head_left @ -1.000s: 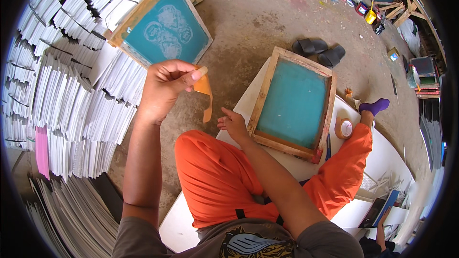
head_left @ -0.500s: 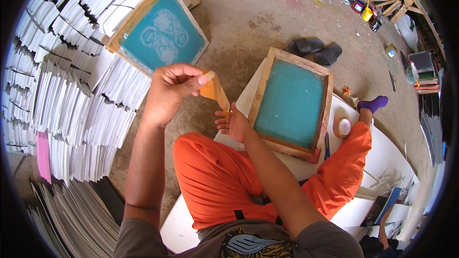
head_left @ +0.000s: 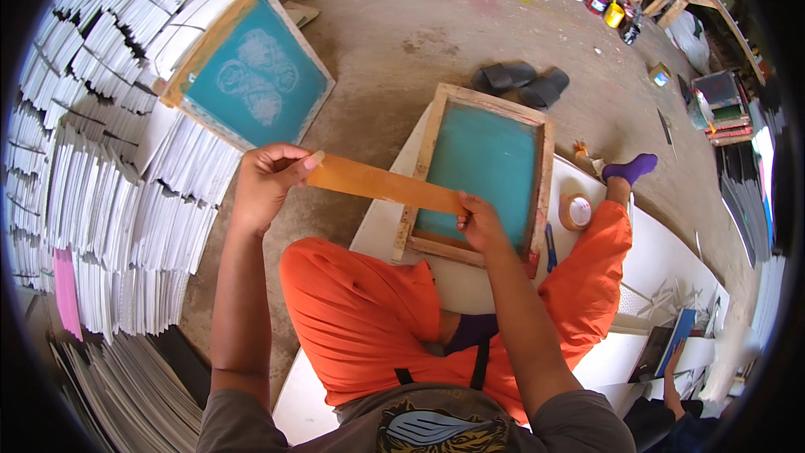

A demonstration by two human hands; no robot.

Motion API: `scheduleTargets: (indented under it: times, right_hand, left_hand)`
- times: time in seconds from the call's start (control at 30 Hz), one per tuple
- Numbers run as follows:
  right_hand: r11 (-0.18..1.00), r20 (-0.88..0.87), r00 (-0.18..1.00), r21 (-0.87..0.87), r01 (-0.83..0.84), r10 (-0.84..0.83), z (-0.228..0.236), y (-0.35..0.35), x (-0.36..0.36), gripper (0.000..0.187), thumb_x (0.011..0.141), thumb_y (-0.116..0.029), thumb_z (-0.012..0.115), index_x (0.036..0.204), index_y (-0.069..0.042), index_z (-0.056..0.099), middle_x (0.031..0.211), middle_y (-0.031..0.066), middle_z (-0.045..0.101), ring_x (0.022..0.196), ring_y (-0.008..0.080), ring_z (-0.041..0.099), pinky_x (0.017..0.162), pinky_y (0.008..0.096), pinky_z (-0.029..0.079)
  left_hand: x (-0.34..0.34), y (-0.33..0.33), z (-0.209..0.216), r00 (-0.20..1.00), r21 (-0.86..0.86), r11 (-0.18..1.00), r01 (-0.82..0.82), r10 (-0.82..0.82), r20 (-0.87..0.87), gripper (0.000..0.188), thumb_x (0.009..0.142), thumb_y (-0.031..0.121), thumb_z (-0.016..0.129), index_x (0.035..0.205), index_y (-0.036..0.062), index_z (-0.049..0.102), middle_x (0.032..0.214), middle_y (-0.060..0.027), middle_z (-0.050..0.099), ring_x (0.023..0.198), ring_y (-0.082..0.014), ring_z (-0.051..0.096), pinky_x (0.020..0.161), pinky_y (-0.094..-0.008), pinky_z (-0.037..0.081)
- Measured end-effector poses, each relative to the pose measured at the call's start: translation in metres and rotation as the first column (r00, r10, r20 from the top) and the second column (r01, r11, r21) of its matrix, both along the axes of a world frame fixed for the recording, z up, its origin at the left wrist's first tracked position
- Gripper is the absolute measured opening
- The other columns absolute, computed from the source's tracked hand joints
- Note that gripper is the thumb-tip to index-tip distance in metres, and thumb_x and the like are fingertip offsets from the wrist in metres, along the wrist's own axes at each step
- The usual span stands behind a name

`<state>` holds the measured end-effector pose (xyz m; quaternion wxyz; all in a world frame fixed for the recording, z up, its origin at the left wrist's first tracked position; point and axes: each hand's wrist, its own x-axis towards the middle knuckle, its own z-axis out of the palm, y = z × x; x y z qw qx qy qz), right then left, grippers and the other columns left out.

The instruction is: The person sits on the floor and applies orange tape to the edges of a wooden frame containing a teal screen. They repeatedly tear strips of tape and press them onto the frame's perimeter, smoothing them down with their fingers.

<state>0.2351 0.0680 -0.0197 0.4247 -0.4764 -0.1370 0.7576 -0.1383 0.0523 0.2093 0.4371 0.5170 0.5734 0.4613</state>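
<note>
A strip of brown packing tape (head_left: 381, 184) is stretched out between my two hands, above the near left part of a wooden-framed screen. My left hand (head_left: 270, 180) pinches its left end between thumb and fingers. At the other end, my right hand (head_left: 480, 222) grips the tape with closed fingers. The screen-printing frame (head_left: 490, 155), with teal mesh, lies flat on a white board (head_left: 369, 243) in front of my legs. A roll of brown tape (head_left: 576, 211) stands to its right, and a dark blue slim tool (head_left: 550, 247) lies between them.
Another teal screen (head_left: 260, 75) with a pale printed figure leans against tall stacks of white sheets (head_left: 126, 201) on the left. Black sandals (head_left: 520, 84) lie beyond the frame. Paint containers (head_left: 615, 13) stand far right. Another person's hand (head_left: 673, 361) shows at lower right.
My right hand has moved right and closed on the tape's free end. The strip, earlier hanging slanted from my left hand, is now stretched nearly level. The view has shifted slightly right.
</note>
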Motion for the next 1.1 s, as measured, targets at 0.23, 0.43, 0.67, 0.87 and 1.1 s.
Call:
scheduleTargets:
  times: [0.23, 0.43, 0.67, 0.87, 1.1]
  right_hand:
    - [0.996, 0.224, 0.974, 0.091, 0.023, -0.043, 0.018, -0.027, 0.079, 0.015, 0.101, -0.019, 0.077, 0.106, -0.007, 0.07, 0.087, -0.0002, 0.066, 0.072, 0.0117, 0.063, 0.063, 0.0286, 0.053]
    - [0.98, 0.361, 0.915, 0.14, 0.139, -0.181, 0.025, -0.05, 0.144, 0.017, 0.101, -0.018, 0.078, 0.097, -0.006, 0.067, 0.084, 0.0027, 0.068, 0.069, 0.0111, 0.064, 0.061, 0.0259, 0.055]
    - [0.997, 0.522, 0.85, 0.066, 0.038, -0.067, 0.015, -0.063, 0.158, 0.022, 0.105, -0.021, 0.069, 0.114, -0.001, 0.072, 0.086, 0.0036, 0.069, 0.072, 0.011, 0.064, 0.062, 0.0253, 0.053]
    - [0.965, 0.599, 0.799, 0.234, -0.115, -0.05, -0.042, -0.045, 0.119, 0.038, 0.107, -0.029, 0.067, 0.133, -0.001, 0.067, 0.115, 0.0094, 0.069, 0.103, 0.0183, 0.067, 0.088, 0.0345, 0.056]
    - [0.996, -0.088, 0.993, 0.029, -0.081, 0.083, -0.047, -0.035, 0.012, 0.071, 0.106, -0.056, 0.062, 0.153, -0.005, 0.05, 0.145, 0.0183, 0.058, 0.126, 0.0312, 0.063, 0.101, 0.0469, 0.057]
  left_hand:
    - [0.026, 0.009, -0.041, 0.998, -0.071, 0.996, 0.047, -0.045, 0.033, 0.017, 0.096, 0.015, 0.083, 0.101, -0.0009, 0.079, 0.083, -0.0021, 0.075, 0.069, -0.0063, 0.061, 0.065, -0.0237, 0.048]
    - [0.064, 0.016, -0.09, 0.995, -0.196, 0.978, 0.07, -0.082, -0.053, 0.019, 0.098, 0.016, 0.08, 0.104, -0.0019, 0.079, 0.084, -0.0032, 0.075, 0.07, -0.008, 0.06, 0.067, -0.0243, 0.047]
    - [0.12, 0.009, -0.095, 0.982, -0.19, 0.964, 0.185, -0.191, -0.012, 0.017, 0.098, 0.012, 0.08, 0.104, -0.0035, 0.079, 0.086, -0.0039, 0.076, 0.073, -0.0073, 0.064, 0.069, -0.024, 0.051]
    - [0.152, 0.007, -0.004, 0.947, -0.08, 0.945, 0.317, -0.319, -0.019, 0.009, 0.098, 0.004, 0.079, 0.103, -0.0037, 0.078, 0.09, -0.0062, 0.078, 0.081, -0.0084, 0.07, 0.073, -0.0245, 0.055]
    - [0.154, 0.006, 0.063, 0.938, 0.053, 0.937, 0.346, -0.344, -0.034, 0.009, 0.095, 0.003, 0.082, 0.1, -0.0036, 0.077, 0.09, -0.0076, 0.078, 0.081, -0.0097, 0.071, 0.074, -0.0252, 0.056]
